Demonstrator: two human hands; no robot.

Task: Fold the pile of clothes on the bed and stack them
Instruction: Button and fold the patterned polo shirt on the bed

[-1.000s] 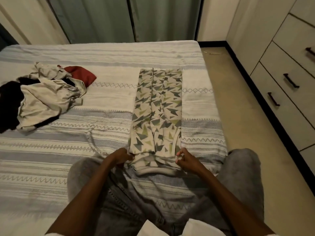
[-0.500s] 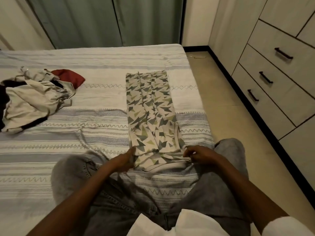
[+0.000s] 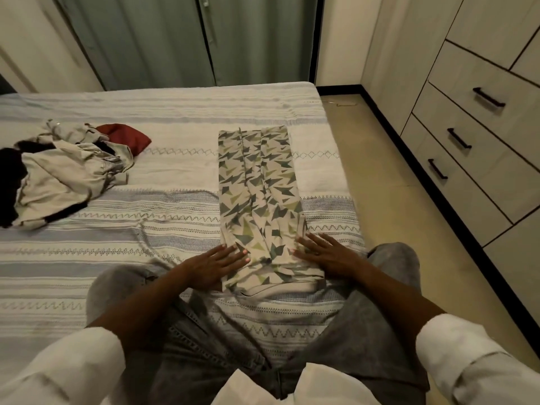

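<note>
Patterned trousers (image 3: 257, 200) flat on bed (image 3: 87, 258), frame centre. Left hand (image 3: 213, 266), right hand (image 3: 324, 252): grip released, palms pressing waistband end. Soft, light, limp; best pinched at corners. Unfolded pile (image 3: 58, 176) upper left.

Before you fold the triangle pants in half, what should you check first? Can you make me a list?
1. Patterned pants lie long and straight on the bed: ok.
2. Left hand flat on the near end: ok.
3. Right hand flat on the near end: ok.
4. Near end smooth: not ok, a ripple shows by the waistband.
5. Bed beyond the far end free of other clothes: ok.
6. Unfolded pile lies apart, to the left: ok.
</note>
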